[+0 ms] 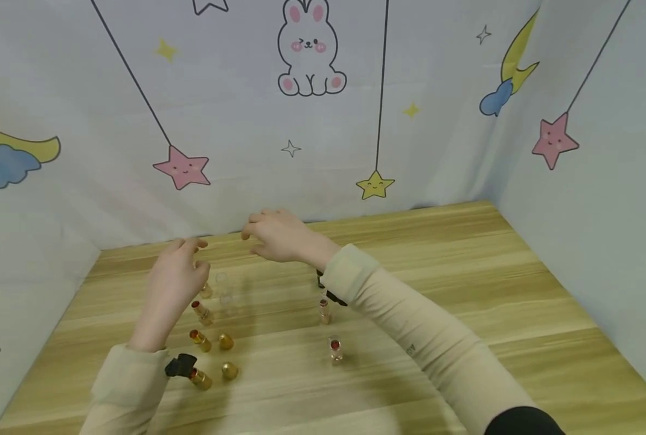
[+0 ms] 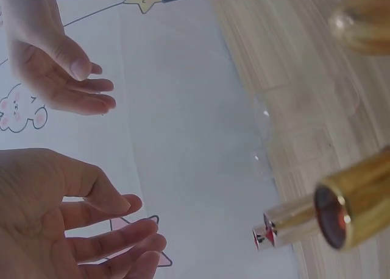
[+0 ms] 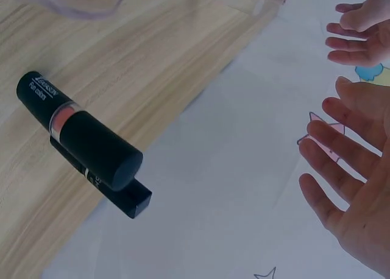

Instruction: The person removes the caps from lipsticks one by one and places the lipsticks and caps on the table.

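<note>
My left hand [image 1: 175, 279] hovers over the table's left part, fingers loosely bent, holding nothing. Farther right, near the back wall, my right hand [image 1: 281, 235] is raised with relaxed, spread fingers and an empty palm. Below the left hand runs a column of uncapped lipsticks, among them a gold lipstick [image 1: 200, 340] and a red-tipped lipstick [image 1: 202, 313]. Beside them stand a gold cap [image 1: 226, 341], another gold cap [image 1: 229, 370] and clear caps [image 1: 226, 299]. Under the right forearm are a pinkish lipstick [image 1: 325, 312] and a clear-cased lipstick [image 1: 336, 351].
In the right wrist view, a round black lipstick [image 3: 79, 130] lies beside a square black lipstick [image 3: 125, 197]; the right wrist mostly hides them in the head view. The wooden table [image 1: 464, 290] meets a white patterned cloth [image 1: 323, 127] at the back and sides.
</note>
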`<action>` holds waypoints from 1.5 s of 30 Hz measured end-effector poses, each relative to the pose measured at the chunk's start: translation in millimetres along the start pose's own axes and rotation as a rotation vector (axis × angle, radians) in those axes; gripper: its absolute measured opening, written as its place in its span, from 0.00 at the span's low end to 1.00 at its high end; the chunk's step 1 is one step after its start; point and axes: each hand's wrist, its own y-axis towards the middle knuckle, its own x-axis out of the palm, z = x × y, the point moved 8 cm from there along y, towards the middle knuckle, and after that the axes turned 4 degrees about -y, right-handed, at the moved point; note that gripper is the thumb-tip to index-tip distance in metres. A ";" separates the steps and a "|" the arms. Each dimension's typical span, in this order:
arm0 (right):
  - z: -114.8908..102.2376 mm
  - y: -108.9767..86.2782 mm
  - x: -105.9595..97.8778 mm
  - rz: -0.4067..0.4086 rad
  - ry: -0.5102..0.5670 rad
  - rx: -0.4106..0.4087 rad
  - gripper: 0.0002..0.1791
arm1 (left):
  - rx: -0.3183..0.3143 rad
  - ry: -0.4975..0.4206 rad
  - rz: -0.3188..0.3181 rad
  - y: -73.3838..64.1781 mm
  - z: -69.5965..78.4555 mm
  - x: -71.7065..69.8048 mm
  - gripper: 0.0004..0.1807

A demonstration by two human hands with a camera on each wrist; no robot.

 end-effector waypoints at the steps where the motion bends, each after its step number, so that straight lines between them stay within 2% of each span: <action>1: 1.2 -0.6 -1.7 0.001 0.006 0.002 0.19 | -0.003 0.001 -0.004 0.4 1.8 0.3 0.22; 9: 12.0 -9.4 -9.6 0.000 0.021 0.017 0.18 | 0.012 0.003 -0.022 3.4 14.7 2.9 0.20; 15: 23.1 -17.1 -10.3 0.003 0.033 0.035 0.18 | 0.004 -0.041 -0.092 6.3 27.6 7.9 0.20; 20: 36.4 -23.7 -6.5 -0.001 0.035 0.050 0.18 | 0.038 -0.098 -0.141 13.2 47.4 19.0 0.19; 24: 47.3 -31.0 -1.7 -0.002 0.060 0.054 0.17 | 0.083 -0.148 -0.193 18.9 64.3 33.6 0.18; 28: 58.9 -39.4 4.6 -0.004 0.079 0.069 0.17 | 0.106 -0.190 -0.257 26.4 74.5 54.8 0.19; 33: 73.6 -47.3 16.0 -0.014 0.117 0.099 0.17 | 0.098 -0.238 -0.327 37.1 80.0 83.9 0.22; 38: 87.0 -51.6 30.5 -0.027 0.158 0.131 0.18 | 0.118 -0.254 -0.386 48.1 86.7 109.6 0.24; 45: 99.6 -55.4 46.9 -0.034 0.205 0.159 0.18 | 0.096 -0.289 -0.464 60.4 86.7 135.3 0.28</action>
